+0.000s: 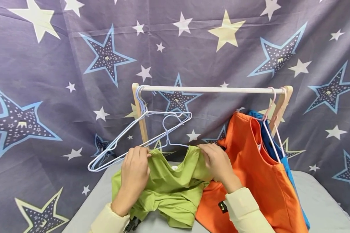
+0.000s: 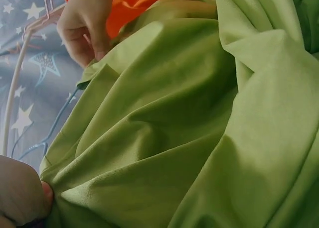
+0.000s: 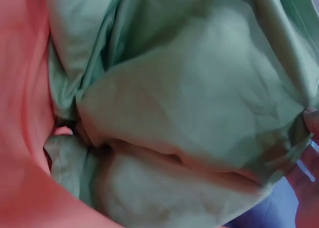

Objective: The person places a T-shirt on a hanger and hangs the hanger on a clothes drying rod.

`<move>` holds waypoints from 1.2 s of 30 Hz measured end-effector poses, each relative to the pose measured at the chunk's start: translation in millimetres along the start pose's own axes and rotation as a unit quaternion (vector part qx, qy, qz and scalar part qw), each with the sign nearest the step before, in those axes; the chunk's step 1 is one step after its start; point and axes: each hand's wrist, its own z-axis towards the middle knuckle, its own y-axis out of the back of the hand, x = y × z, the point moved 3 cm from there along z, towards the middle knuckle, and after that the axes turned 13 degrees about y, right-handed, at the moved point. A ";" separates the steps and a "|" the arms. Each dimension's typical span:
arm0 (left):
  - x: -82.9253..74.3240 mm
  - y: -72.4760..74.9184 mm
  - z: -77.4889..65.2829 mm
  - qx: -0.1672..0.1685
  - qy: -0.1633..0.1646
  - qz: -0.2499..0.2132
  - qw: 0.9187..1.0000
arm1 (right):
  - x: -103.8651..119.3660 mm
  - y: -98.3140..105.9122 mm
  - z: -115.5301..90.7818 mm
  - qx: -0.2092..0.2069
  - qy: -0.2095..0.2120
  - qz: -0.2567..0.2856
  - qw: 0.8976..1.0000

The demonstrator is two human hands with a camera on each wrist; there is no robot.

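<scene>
A green T-shirt (image 1: 175, 181) hangs between both hands, its lower part bunched on the grey surface. My left hand (image 1: 136, 168) pinches one shoulder, and my right hand (image 1: 217, 160) pinches the other. Inside the neck opening is a pale blue hanger (image 1: 167, 137), its hook standing up and its ends hidden in the shirt. The left wrist view shows folds of the green cloth, with the right hand (image 2: 89, 26) pinching the far shoulder. In the right wrist view the right hand's fingers (image 3: 311, 123) grip the cloth at the edge.
A clothes rack with a white rail (image 1: 210, 90) stands behind. Several pale blue hangers (image 1: 116, 142) hang at its left end. An orange garment (image 1: 245, 155) and a blue garment (image 1: 291, 176) hang on pink hangers at the right, the orange one beside my right arm. A star-patterned curtain (image 1: 198, 48) covers the back.
</scene>
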 end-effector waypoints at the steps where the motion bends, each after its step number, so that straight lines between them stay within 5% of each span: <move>1: 0.0 0.0 -0.1 -0.001 0.000 0.001 1.000 | -1.7 0.8 -0.8 0.008 -0.008 0.001 1.000; 7: -0.7 -1.2 -1.5 -0.001 0.001 0.006 1.000 | 0.2 2.7 7.0 0.026 -0.021 0.034 0.999; 16: -11.5 -2.0 -1.8 0.008 -0.021 0.001 1.000 | 22.6 -5.1 28.2 -0.014 0.054 0.016 0.998; 28: -1.4 -1.0 -10.2 0.054 -0.033 -0.054 0.997 | 23.1 0.6 24.4 -0.104 -0.017 0.070 0.992; 36: 17.7 7.6 -11.1 0.052 -0.038 -0.081 0.995 | 19.3 4.4 23.0 -0.139 -0.034 0.090 0.986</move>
